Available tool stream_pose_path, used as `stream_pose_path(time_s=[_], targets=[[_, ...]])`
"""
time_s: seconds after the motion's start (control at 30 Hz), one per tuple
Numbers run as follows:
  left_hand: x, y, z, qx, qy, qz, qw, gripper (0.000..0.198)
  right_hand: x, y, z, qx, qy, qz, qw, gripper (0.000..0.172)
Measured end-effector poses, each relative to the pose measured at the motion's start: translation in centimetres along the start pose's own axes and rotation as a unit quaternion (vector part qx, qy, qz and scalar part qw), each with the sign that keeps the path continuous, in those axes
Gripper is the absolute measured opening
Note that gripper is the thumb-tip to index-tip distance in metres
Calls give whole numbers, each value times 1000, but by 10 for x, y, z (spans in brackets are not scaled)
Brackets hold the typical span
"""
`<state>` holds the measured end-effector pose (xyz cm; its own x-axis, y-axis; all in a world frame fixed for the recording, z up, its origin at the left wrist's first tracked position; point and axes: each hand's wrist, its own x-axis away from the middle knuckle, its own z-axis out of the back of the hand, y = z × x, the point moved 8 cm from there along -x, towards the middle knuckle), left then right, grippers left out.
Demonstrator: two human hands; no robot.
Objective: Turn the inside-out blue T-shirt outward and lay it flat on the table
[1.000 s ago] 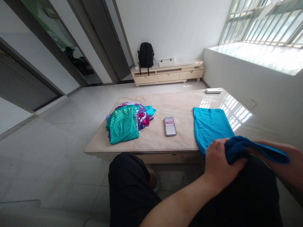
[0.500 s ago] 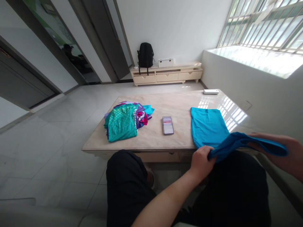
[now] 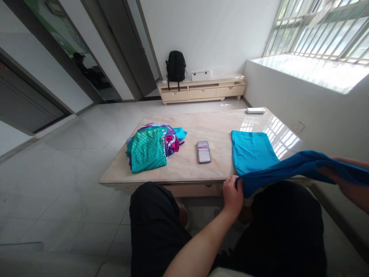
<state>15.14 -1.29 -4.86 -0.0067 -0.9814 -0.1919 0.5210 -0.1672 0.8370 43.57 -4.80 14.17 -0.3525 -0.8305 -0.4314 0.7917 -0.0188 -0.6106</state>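
The left hand [image 3: 233,194] clamped a blue shirt [image 3: 291,169], the right hand [image 3: 354,191] under it (that grip hidden, untellable); one folded shirt [image 3: 250,150] lay done, a pile [image 3: 150,148] at ten o'clock not yet folded.

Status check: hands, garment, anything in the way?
Left hand pinches one end of dark blue garment; right hand holds the other, fingers hidden. Garment stretched over near edge of table. Folded turquoise cloth lies just beyond.

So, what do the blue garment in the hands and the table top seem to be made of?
The blue garment: soft, matte knit fabric, probably cotton or a blend; it sags limply between the left hand and the right hand. The table top: polished stone, perhaps marble or an imitation; beige veining and a sharp window reflection show it.
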Motion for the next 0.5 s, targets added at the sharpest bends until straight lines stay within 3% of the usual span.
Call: stream_pose_path(time_s=[0.17, 0.33, 0.43, 0.5], targets=[[-9, -10, 10, -65, 2, -42, 997, 24, 9, 11, 2, -54, 28, -91, 994, 33], [-39, -7, 37, -145, -39, -124, 981, 23, 5, 35, 2, -46, 27, -125, 991, 37], [-80, 8, 53, -187, -57, -168, 966, 29, -28, 44, -9, -60, 22, -153, 986, 45], [-120, 19, 61, -218, -55, -177, 958, 35, -70, 43, -31, -79, 1, -163, 983, 51]])
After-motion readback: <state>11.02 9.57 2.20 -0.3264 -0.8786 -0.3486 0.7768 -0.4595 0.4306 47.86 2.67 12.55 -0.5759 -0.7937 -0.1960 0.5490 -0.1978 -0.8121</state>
